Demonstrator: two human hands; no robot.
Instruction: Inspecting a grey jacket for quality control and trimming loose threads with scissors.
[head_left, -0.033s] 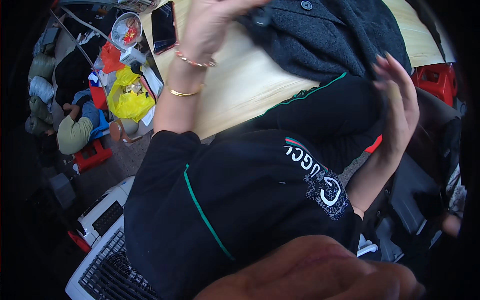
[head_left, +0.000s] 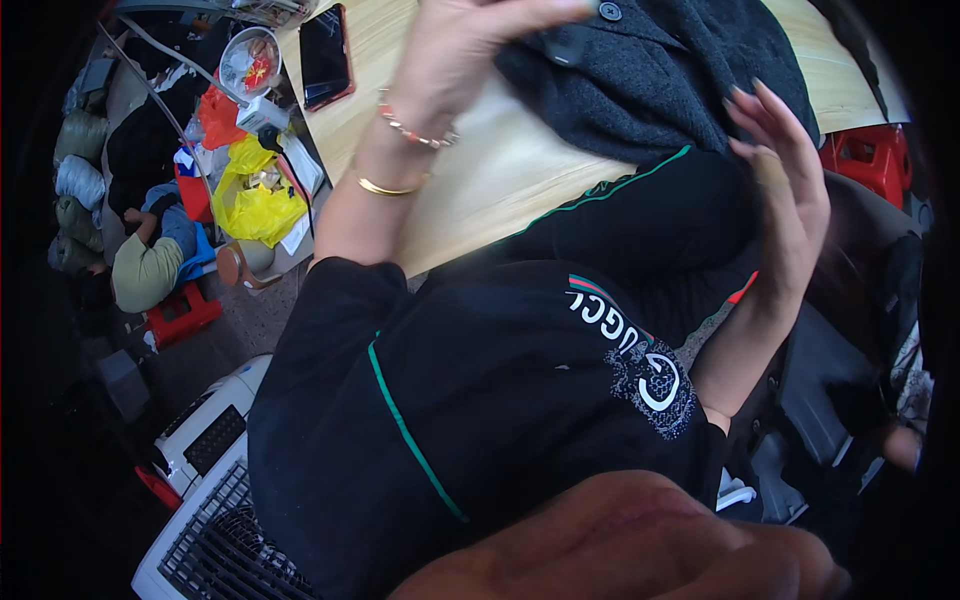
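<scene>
From where I stand, only small shifts show: the person's left hand (head_left: pixel 455 62) has slid a little to the right over the dark grey coat (head_left: pixel 690 75), and the right hand (head_left: pixel 795 190) has drifted slightly inward, its fingertips now a bit higher over the coat's right side. The coat itself lies in much the same spot, draped on the pale wooden table (head_left: pixel 450 195) just beyond the lap, with a round button (head_left: pixel 610 11) near the top edge of the view. The left thumb stretches toward that button, but the other fingers run out of sight, so I can't tell whether that hand grips anything; a dark smear below the thumb is too blurred to make out. The right hand is bare, its fingers loosely curved and parted with nothing held between them, and I can't say whether the tips brush the cloth. With the coat hardly moved, I'd judge that the change is in how the hands are placed, rather than in the coat. A phone (head_left: pixel 326 55) lies left of the braceleted wrist, well apart from the coat.
</scene>
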